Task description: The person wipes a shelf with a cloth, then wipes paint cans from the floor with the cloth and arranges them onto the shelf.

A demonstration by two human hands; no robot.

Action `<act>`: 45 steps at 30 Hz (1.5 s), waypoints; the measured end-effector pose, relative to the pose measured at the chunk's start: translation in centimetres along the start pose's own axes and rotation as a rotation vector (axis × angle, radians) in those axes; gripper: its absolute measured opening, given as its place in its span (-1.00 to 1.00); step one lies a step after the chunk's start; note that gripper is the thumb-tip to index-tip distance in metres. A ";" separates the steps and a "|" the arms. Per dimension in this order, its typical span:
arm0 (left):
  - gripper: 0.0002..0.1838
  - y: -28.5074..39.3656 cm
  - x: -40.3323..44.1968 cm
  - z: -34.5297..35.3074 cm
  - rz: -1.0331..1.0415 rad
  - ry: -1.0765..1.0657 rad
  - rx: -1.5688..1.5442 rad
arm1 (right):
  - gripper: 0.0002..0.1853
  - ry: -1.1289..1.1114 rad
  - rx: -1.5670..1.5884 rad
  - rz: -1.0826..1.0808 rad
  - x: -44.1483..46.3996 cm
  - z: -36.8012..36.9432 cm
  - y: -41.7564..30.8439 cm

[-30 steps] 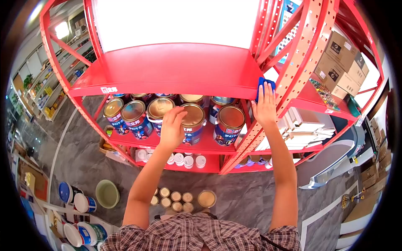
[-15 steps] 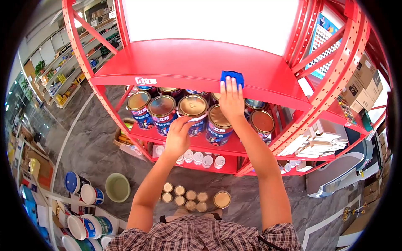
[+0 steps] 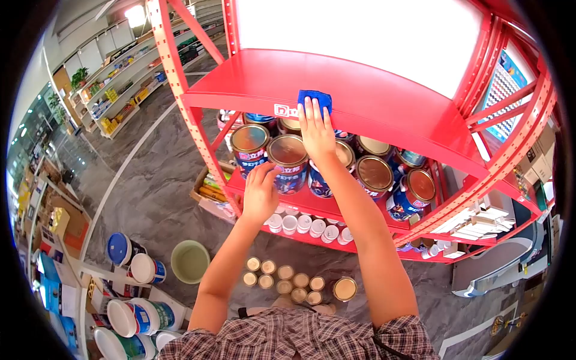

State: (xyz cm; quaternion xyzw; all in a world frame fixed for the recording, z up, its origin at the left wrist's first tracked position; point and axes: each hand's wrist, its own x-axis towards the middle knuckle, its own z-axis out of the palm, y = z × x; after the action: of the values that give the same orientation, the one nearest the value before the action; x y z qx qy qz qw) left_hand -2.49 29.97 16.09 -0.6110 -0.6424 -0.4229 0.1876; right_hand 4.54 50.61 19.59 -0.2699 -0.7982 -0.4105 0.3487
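Observation:
My right hand [image 3: 317, 131] presses a folded blue cloth [image 3: 315, 101] against the front edge of the red upper shelf [image 3: 372, 90], its fingers stretched over the cloth and partly covering the white shelf label [image 3: 283, 110]. Lower and to the left, my left hand [image 3: 261, 191] hangs in front of the paint cans, fingers bent and slightly apart, with nothing visible in it. The nearest can [image 3: 288, 151] stands just behind it on the shelf below. Beside that can is another [image 3: 249, 139], gold-lidded like the first.
White tubs [image 3: 303, 225] line the bottom shelf. Several small cans [image 3: 285, 272] and a larger one [image 3: 345, 289] stand on the floor near my feet. A green bucket [image 3: 190, 262] and paint pails [image 3: 144, 268] are at the left. An open carton [image 3: 210, 191] sits beside the rack.
My right hand and the blue cloth have moved left along the shelf edge, from the right upright to the label. The view has shifted left. My left hand stays low before the cans.

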 end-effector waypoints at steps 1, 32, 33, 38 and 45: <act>-0.59 -0.4 -0.3 -0.4 -0.021 0.002 0.006 | -0.45 0.005 0.009 -0.004 0.4 0.1 -0.6; -0.65 -14.6 -5.7 -9.5 -0.119 -0.097 -0.065 | -0.40 0.000 0.075 -0.039 13.5 1.8 -19.4; -0.65 -15.9 -5.8 -10.1 -0.112 -0.101 -0.064 | -0.41 -0.011 0.074 -0.039 13.8 1.8 -20.3; -0.65 -20.9 -5.9 -12.7 -0.089 -0.119 -0.107 | -0.43 0.045 0.087 0.015 15.6 2.0 -23.4; -0.63 -24.9 -7.4 -14.3 -0.092 -0.158 -0.152 | -0.42 0.043 0.238 0.028 18.5 1.7 -27.7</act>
State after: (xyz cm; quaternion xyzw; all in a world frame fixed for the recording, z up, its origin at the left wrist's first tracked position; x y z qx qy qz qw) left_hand -28.55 16.94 10.84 -0.6246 -0.6488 -0.4291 0.0701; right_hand -27.24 40.39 20.30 -0.2288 -0.8297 -0.3137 0.4011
